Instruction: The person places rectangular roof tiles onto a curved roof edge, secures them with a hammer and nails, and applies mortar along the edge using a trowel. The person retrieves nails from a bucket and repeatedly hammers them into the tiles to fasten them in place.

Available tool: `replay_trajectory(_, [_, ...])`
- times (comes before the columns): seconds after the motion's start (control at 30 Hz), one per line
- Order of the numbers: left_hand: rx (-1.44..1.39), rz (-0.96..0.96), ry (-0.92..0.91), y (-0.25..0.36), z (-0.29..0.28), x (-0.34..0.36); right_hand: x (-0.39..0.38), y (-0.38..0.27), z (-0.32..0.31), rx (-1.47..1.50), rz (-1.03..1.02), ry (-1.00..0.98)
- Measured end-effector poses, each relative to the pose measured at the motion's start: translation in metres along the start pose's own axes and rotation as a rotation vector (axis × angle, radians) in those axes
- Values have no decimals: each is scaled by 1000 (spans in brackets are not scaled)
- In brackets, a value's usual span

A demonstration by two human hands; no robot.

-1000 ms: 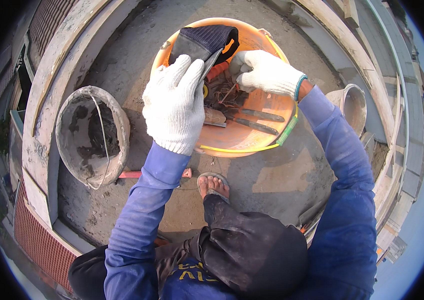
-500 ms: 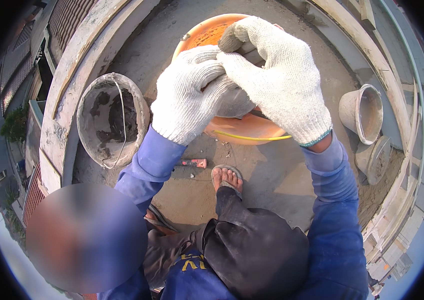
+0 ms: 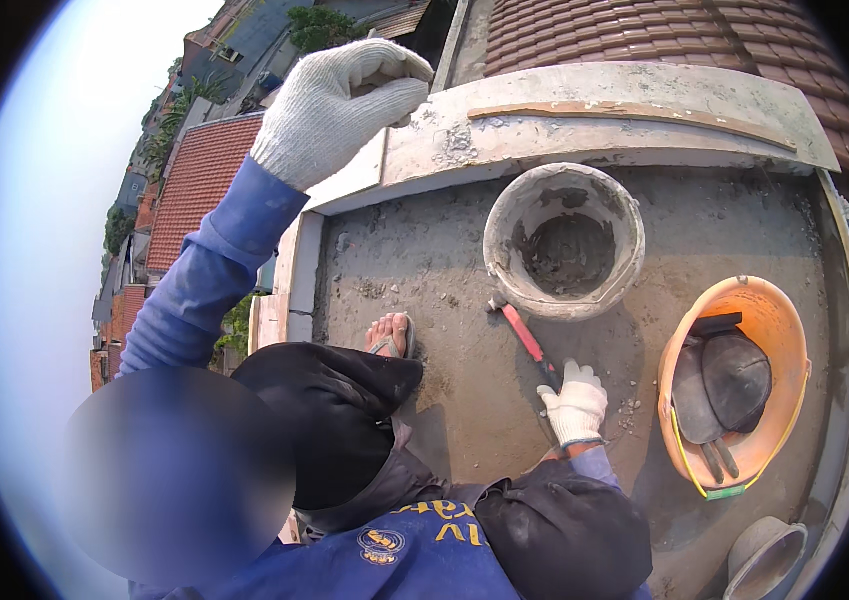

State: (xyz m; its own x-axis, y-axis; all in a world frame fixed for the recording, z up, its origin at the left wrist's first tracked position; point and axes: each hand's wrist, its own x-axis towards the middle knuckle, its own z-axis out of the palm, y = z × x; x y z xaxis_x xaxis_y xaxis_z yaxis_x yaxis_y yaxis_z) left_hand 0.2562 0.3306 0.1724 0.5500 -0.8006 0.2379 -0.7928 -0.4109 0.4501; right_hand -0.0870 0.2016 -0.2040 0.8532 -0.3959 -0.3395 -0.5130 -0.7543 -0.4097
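My left hand (image 3: 339, 110), in a white knit glove, is raised at the upper left, in front of the wall and rooftops. Its fingers curl toward the thumb; what they hold, if anything, is hidden. My right hand (image 3: 576, 405), also gloved, reaches down low beside my right knee with its fingers apart. The dark handle end of a hammer (image 3: 526, 338) with a red grip lies at its thumb and fingers; whether they touch I cannot tell. The hammer's head is next to a mortar-caked bucket (image 3: 502, 245) with grey residue inside.
An orange bucket (image 3: 792, 325) on the right holds a dark cap-like thing (image 3: 737, 380) and other grey items. A whitish pail (image 3: 766, 560) lies at the lower right. A low wall (image 3: 644, 90) bears a wooden strip (image 3: 634, 112). Grit is scattered on the cement floor (image 3: 474, 420).
The view has swung toward the left side. My hands, together before, are now apart: the left is up, the right down by the hammer.
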Motion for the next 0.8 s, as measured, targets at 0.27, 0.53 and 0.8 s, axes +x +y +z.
replay_trajectory(0.27, [-230, -739, 496, -228, -18, -167, 5, -43, -9, 21, 70, -124])
replay_trajectory(0.53, [-32, -712, 457, -392, 33, -185, -7, -80, -111, 183, -25, -507])
replay_trajectory(0.8, [-42, -597, 337, -458, 88, -130, 53, -194, -187, 22, -138, -641])
